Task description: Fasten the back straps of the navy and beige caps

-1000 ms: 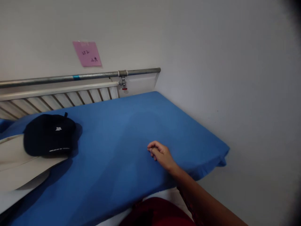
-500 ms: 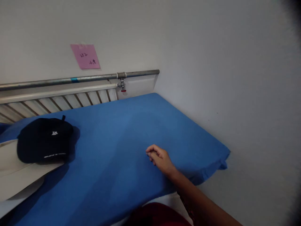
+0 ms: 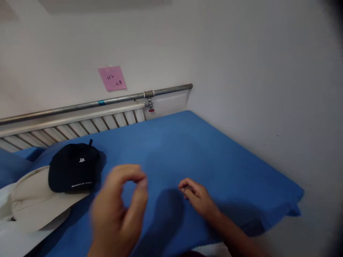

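My left hand point(image 3: 119, 210) is raised in the foreground, somewhat blurred. Its thumb and index finger curve into a ring with the tips together, and nothing shows in it. Just left of it, a black cap point(image 3: 72, 169) with small white letters lies partly over a beige cap point(image 3: 40, 200). Lower and farther right, my right hand point(image 3: 197, 196) hovers over or rests on the blue cloth point(image 3: 166, 153); I cannot tell which. Its fingers are loosely curled in, the thumb against them, with no object visible.
A white cap point(image 3: 8, 205) shows partly at the left edge. Behind the cloth-covered surface stand a white radiator point(image 3: 80, 128) and a metal pipe point(image 3: 120, 98) with a red-handled valve point(image 3: 151, 110). A pink note point(image 3: 112, 78) is taped to the wall. Another wall borders the right side.
My left hand has come into view from below, in front of the caps. The view has shifted left and slightly up, while my right hand keeps its curled pose.
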Motion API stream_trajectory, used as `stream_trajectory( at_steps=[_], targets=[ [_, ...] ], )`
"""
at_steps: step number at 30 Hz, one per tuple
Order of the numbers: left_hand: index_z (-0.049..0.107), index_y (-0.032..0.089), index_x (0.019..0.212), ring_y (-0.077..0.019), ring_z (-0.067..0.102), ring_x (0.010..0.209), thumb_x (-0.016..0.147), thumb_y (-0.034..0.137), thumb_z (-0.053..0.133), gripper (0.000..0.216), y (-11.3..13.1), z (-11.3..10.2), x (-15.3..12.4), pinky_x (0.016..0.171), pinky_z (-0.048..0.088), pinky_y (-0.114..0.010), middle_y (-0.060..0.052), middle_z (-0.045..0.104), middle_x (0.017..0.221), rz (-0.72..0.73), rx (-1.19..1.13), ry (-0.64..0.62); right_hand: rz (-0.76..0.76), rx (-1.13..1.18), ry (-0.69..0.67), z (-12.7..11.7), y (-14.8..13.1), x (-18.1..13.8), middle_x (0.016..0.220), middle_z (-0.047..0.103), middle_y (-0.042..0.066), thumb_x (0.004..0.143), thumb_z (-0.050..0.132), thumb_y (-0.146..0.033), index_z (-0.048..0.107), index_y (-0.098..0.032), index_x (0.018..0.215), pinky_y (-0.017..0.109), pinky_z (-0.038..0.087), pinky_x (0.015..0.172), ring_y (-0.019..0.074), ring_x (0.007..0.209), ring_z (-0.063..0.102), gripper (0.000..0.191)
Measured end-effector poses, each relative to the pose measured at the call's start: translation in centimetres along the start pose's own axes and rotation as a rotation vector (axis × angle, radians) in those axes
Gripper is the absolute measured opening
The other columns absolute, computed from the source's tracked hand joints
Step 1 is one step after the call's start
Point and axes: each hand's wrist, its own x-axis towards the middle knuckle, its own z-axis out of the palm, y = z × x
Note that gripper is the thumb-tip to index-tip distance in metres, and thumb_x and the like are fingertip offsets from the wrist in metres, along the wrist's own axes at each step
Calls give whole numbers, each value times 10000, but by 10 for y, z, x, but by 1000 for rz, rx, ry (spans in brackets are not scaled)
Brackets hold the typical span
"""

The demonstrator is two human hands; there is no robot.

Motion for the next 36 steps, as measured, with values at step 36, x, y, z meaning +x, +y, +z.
stream_trajectory(
  at_steps=[36],
  targets=[
    [471,211,724,-64,331,317,635,408,660,287,-139,139,47,327,275,-180,100,439,435,-659,-950,-218,-429,-365,-88,57,-1,145,695,580,-13,759,447,-76,559,-204,705,233,414,670,128,684,545,178]
  ],
)
